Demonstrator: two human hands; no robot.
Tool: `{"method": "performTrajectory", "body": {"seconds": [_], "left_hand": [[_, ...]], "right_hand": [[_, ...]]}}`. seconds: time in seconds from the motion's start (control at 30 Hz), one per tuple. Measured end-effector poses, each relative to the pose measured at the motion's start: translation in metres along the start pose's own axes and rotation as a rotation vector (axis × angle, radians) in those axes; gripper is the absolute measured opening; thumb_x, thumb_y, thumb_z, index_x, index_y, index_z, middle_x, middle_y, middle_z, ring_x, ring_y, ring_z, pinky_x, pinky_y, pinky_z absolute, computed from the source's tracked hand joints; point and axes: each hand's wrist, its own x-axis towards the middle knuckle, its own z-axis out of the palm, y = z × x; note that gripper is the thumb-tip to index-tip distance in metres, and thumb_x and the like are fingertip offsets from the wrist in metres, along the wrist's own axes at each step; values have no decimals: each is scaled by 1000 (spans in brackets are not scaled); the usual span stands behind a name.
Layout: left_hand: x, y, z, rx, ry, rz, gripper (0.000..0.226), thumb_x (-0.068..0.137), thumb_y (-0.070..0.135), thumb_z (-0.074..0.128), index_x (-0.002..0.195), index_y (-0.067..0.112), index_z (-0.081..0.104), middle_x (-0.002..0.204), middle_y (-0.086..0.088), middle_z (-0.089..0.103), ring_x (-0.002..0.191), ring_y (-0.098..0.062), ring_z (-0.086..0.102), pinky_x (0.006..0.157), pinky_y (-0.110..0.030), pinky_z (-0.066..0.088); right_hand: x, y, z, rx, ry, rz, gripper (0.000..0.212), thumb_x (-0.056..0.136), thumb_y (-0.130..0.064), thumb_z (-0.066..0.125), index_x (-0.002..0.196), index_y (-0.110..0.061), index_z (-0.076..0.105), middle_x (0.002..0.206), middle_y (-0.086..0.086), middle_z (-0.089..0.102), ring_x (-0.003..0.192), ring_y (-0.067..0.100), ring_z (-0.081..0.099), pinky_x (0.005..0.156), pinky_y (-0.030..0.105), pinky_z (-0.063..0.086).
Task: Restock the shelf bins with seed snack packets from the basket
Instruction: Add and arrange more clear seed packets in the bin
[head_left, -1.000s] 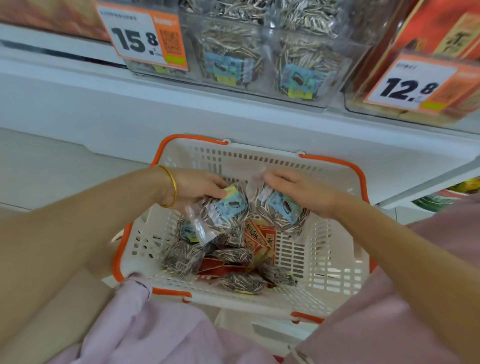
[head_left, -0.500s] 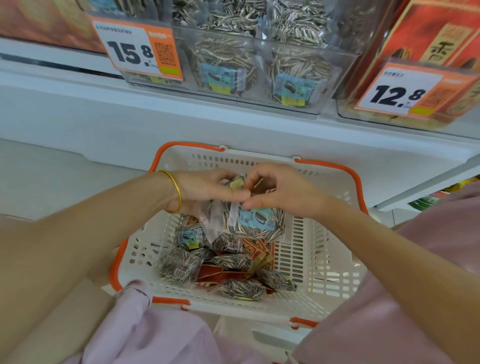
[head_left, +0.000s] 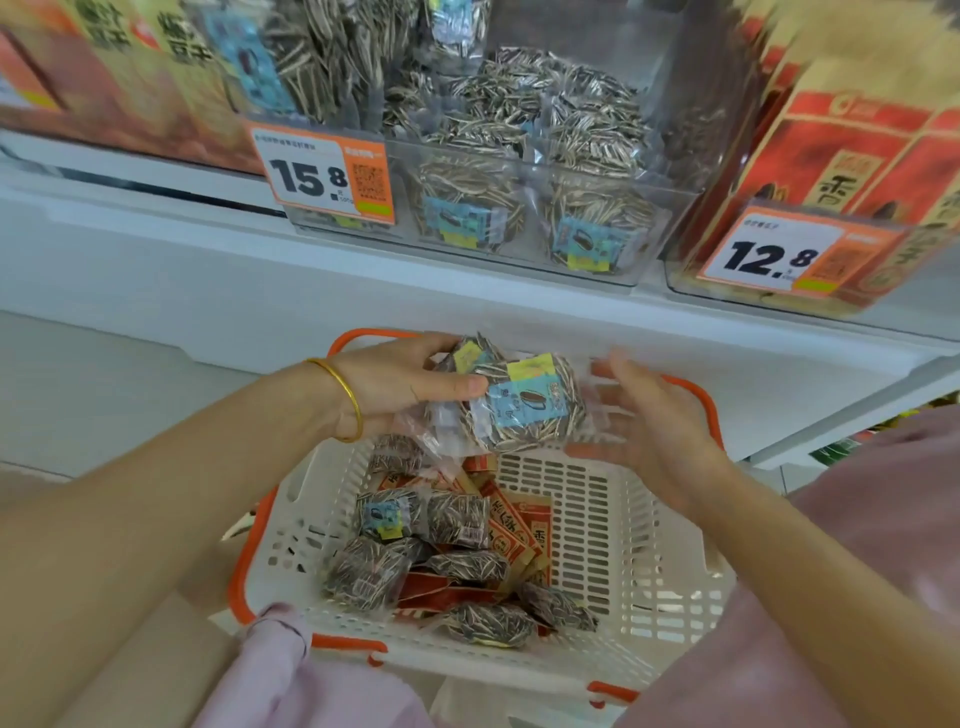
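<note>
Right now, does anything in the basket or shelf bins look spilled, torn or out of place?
Nothing stands out. In the basket, seed packets lie jumbled with red packets, but no loose seeds or tears show; the shelf bin looks orderly.

It was a shop. An orange 15.8 price tag (head_left: 322, 179) at eleven o'clock and a 12.8 price tag (head_left: 774, 254) at two o'clock fronted clear shelf bins (head_left: 532, 208) of seed packets (head_left: 467, 218); a shopping basket (head_left: 649, 597) sat at six o'clock.
</note>
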Motion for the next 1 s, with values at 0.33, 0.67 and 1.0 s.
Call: {"method": "performTrajectory", "body": {"seconds": [0.33,0.67,1.0], "left_hand": [[-29,35,6,67,-62,351,83,65,7,79,135,29,39,132,-4,51,113,-12,56,90,-22,50],[-49,106,-16,295,280,625,102,50,33,70,144,37,29,144,10,34,128,-8,41,104,-38,41],[-11,108,-57,1120,661,839,61,88,48,36,133,8,47,130,-12,52,120,-25,47,101,-39,40]], "right_hand": [[-27,-24,45,248,-260,-251,74,72,-36,68,139,-36,37,131,5,59,112,28,62,91,53,51],[-6,-128,83,74,-356,-308,58,74,-24,66,129,-9,53,122,13,64,114,31,60,96,48,49],[120,-217,107,18,-24,-440,80,60,-20,86,130,-8,48,113,11,68,98,26,68,89,46,54]]}}
